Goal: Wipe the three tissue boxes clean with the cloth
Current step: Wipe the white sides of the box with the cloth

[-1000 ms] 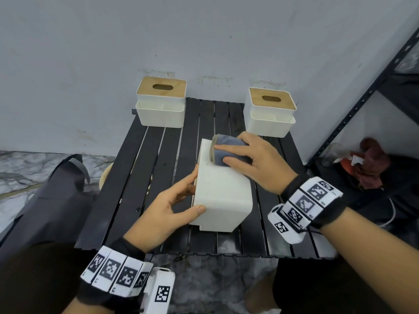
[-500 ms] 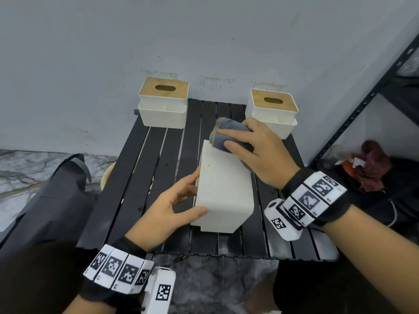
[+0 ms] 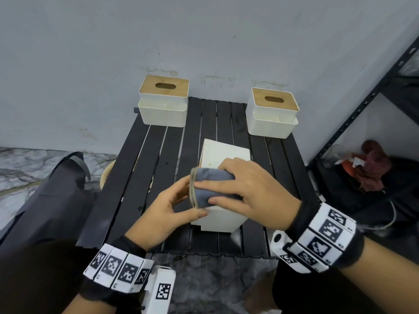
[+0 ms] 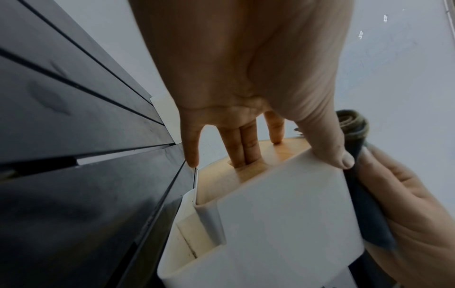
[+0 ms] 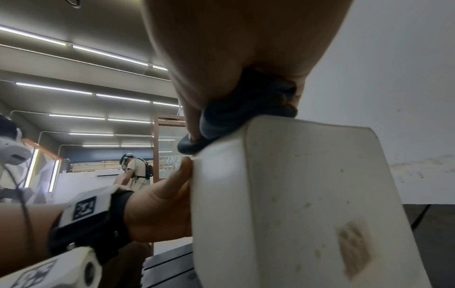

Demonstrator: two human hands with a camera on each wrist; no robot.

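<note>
A black bag (image 3: 45, 200) lies on the floor left of the black slatted table (image 3: 158, 177). At the back of the table, on its left side, stands a white tissue box with a wooden lid (image 3: 163, 100), upright, with an oval slot on top. It is well apart from both hands.

Nearer the front of the table is the left hand (image 3: 167, 214). It grips the white tissue box lying on its side (image 3: 223, 155) in the middle of the table. The thumb (image 4: 329, 148) is hooked over the top edge of this box. The other fingers (image 4: 242, 144) reach down the wooden lid face, which points left, and two of them seem to poke into the slot.

On top of the same box sits the folded dark blue cloth with a tan edge (image 3: 208, 184). The right hand (image 3: 247, 191) presses it down, fingers curled over it and holding it. The cloth is under the fingers and touches the box's top near edge, just beside the left thumb. In the right wrist view the bottom of the box shows small brown spots.

At the back of the table, on its right side, stands a second white tissue box with a wooden lid (image 3: 272, 112), also upright. Right of the table is a black metal shelf (image 3: 367, 98) with a dark red rag (image 3: 374, 164) low inside it.
</note>
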